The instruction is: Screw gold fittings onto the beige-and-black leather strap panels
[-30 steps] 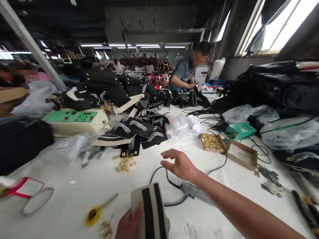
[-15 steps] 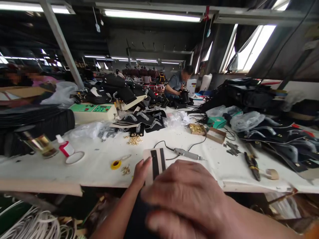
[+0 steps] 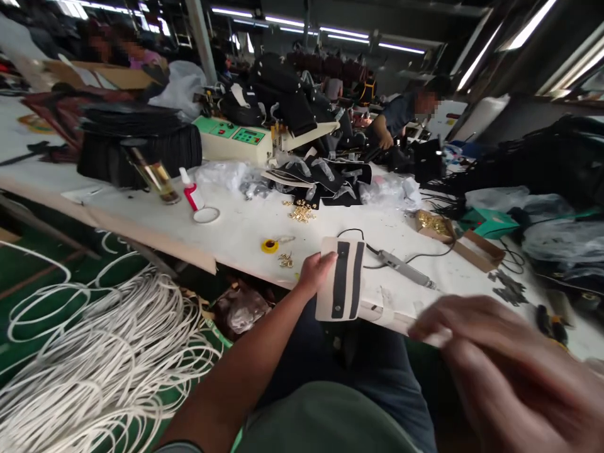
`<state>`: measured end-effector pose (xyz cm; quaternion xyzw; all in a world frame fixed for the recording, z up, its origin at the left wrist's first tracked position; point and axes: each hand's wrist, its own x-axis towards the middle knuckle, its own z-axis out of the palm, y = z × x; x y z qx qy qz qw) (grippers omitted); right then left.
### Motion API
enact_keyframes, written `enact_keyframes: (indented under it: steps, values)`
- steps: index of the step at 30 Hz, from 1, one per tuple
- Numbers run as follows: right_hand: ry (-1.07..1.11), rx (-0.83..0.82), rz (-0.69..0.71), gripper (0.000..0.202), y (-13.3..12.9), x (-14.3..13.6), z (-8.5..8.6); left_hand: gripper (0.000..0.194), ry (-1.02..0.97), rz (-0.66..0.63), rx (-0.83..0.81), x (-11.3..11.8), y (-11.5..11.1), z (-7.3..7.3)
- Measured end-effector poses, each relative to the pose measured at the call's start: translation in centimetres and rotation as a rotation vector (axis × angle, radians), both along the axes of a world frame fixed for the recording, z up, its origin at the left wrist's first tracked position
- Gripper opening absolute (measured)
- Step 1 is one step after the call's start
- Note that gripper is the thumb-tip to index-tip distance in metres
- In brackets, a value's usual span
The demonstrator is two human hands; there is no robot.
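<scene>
Left hand [image 3: 317, 274]: centre of frame, grasping a striped panel [image 3: 326, 286] by its left edge, thumb across the front face. Panel is pale cream with two dark lengthwise stripes; the wider stripe bears a small round metallic spot near each end. It stands roughly upright in view, just right of centre, overlapping the front edge of the white table [image 3: 236, 245]; its lower end shows against the wearer's dark trousers [image 3: 391, 377].

Right hand [image 3: 504, 358]: lower right of frame, large and motion-blurred, well apart from the panel. Fingers bent, thumb near the fingertips; a pale spot shows there. Cannot tell whether it grips anything.

Surroundings. Right of the panel, a grey handheld tool [image 3: 406, 269] lies on the table with a dark cord. Left of the panel: a small cluster of gold-coloured pieces [image 3: 285, 260] and a yellow roll [image 3: 267, 248]. Above these, a larger heap of gold-coloured fittings [image 3: 302, 214] beside overlapping black pieces [image 3: 337, 182]. Right of frame: a carton of gold-coloured bits [image 3: 431, 223], a second, shallow carton [image 3: 479, 251] and a green box [image 3: 491, 221]. Left of centre: a red-and-white bottle [image 3: 192, 194] near a white ring [image 3: 206, 216]. Lower left: loose coils of white cord [image 3: 113, 352]. Upper right: a co-worker [image 3: 396, 116] bends over dark goods.
</scene>
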<state>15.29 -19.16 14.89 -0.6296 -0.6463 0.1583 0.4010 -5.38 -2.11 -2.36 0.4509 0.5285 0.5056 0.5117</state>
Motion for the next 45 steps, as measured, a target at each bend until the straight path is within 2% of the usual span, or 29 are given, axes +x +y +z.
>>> enact_keyframes:
  steps: [2,5,8,10,15,21,25,29,30,32,34,35,37,40,41,43,45]
  values:
    - [0.11,-0.066,0.059,0.017,4.1,-1.5,-1.9,0.053,-0.008,-0.009,-0.002,-0.1,-0.1,0.1]
    - [0.182,-0.14,0.021,0.032,9.5,-2.1,-6.6,0.053,-0.036,-0.03,0.006,-0.2,-0.1,0.2]
    - [0.242,-0.176,-0.03,0.061,12.6,-1.4,-10.4,0.055,-0.061,-0.048,0.004,0.0,-0.3,0.2]
    - [0.342,-0.256,0.01,0.07,13.3,-1.0,-11.4,0.056,-0.071,-0.057,-0.006,0.3,-0.8,0.1]
    - [0.526,-0.481,0.139,0.057,13.0,-1.1,-11.5,0.048,-0.113,-0.072,-0.018,1.0,-3.8,0.3]
    - [0.533,-0.575,0.248,0.048,11.7,-1.8,-12.0,0.037,-0.217,0.063,-0.013,0.7,-7.3,0.9]
    - [0.382,-0.451,0.383,0.036,10.9,-3.6,-11.5,0.041,-0.215,0.217,-0.008,-1.2,-8.8,0.6]
    - [0.158,-0.106,0.451,0.032,10.5,-6.5,-11.0,0.05,0.158,0.526,0.027,-3.1,-11.7,1.3]
    - [0.124,-0.031,0.478,0.028,10.4,-7.4,-11.2,0.047,0.193,0.534,0.025,-3.4,-12.5,1.6]
    - [0.092,0.057,0.578,0.016,10.1,-9.1,-11.7,0.048,0.114,0.444,0.016,-3.5,-14.1,2.3]
    - [0.07,0.074,0.694,0.015,9.7,-10.8,-12.4,0.062,0.004,0.359,0.015,-3.5,-15.0,2.9]
    - [0.054,0.07,0.74,0.019,9.5,-11.5,-12.6,0.067,-0.022,0.36,0.009,-3.5,-15.2,3.0]
    - [0.024,0.033,0.809,0.025,9.3,-12.7,-12.8,0.066,-0.047,0.435,-0.044,-3.9,-15.1,2.9]
    - [0.073,-0.159,0.929,0.02,9.7,-13.7,-12.0,0.053,-0.098,0.578,-0.263,-5.3,-14.7,2.6]
    - [0.129,-0.239,0.94,0.016,10.2,-14.0,-11.8,0.052,-0.086,0.618,-0.346,-5.9,-14.7,2.5]
    - [0.246,-0.342,0.839,0.014,11.9,-14.4,-11.7,0.044,0.042,0.653,-0.429,-7.0,-14.7,2.1]
    - [0.248,-0.333,0.574,0.018,14.7,-14.7,-12.5,0.033,0.24,0.646,-0.36,-8.1,-14.5,1.4]
